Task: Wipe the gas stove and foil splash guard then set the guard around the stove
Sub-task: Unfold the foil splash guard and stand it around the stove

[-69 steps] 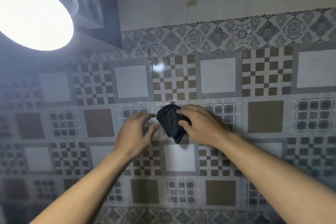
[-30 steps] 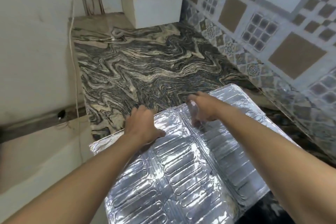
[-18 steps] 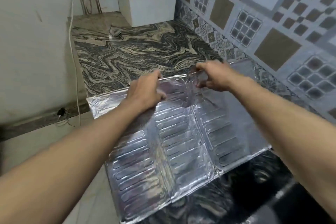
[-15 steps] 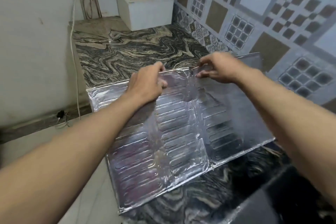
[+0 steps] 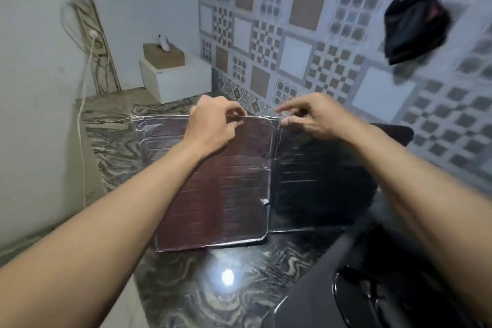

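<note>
The foil splash guard (image 5: 234, 184) stands nearly upright on the marble counter, its panels reflecting dark. My left hand (image 5: 213, 128) pinches its top edge near the middle fold. My right hand (image 5: 311, 117) grips the top edge of the right panel. The black gas stove (image 5: 372, 287) shows at the lower right, just behind the guard's bottom edge. A dark cloth (image 5: 415, 26) hangs on the tiled wall at the upper right.
The marbled counter (image 5: 186, 287) runs to the back wall, where a white box (image 5: 175, 77) carries a brown box. A white cable (image 5: 82, 125) hangs down the left wall. The patterned tile wall (image 5: 292, 34) borders the counter on the right.
The guard lay flat under my hands a second ago. Both hands have lifted its top edge and raised it upright. Before that, my right hand held the cloth against the wall.
</note>
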Demonstrator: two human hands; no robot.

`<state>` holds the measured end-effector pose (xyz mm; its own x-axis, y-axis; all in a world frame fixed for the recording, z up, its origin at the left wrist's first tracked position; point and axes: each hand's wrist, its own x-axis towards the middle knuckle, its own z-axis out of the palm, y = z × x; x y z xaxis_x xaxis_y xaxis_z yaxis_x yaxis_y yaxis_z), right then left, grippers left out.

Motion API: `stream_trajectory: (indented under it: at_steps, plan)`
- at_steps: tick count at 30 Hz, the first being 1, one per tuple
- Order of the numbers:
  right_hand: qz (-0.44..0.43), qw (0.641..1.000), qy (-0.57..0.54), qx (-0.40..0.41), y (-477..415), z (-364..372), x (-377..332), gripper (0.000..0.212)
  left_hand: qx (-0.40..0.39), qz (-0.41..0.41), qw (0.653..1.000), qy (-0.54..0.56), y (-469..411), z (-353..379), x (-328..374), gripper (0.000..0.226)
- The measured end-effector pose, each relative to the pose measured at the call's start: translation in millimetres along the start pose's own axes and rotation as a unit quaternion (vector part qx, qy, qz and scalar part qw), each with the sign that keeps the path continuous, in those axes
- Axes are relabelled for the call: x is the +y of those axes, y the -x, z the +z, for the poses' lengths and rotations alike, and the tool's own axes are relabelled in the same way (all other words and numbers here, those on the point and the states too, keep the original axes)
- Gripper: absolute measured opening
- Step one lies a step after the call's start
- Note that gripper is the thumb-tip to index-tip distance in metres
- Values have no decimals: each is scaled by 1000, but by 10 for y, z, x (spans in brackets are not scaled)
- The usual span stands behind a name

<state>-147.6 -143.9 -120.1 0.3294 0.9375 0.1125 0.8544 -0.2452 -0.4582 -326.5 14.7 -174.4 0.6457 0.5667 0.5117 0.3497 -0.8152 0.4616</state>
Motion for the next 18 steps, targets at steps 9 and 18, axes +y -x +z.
stream_trajectory:
  at_steps: [9, 18]
  plan:
    - [-3, 996, 42, 77, 164, 44, 141, 17, 43, -43, 995, -76, -53, 55, 385, 28]
    - [-14, 989, 54, 134, 198, 102, 174, 21, 81, -372, 893, 238, 116, 347, 853, 113]
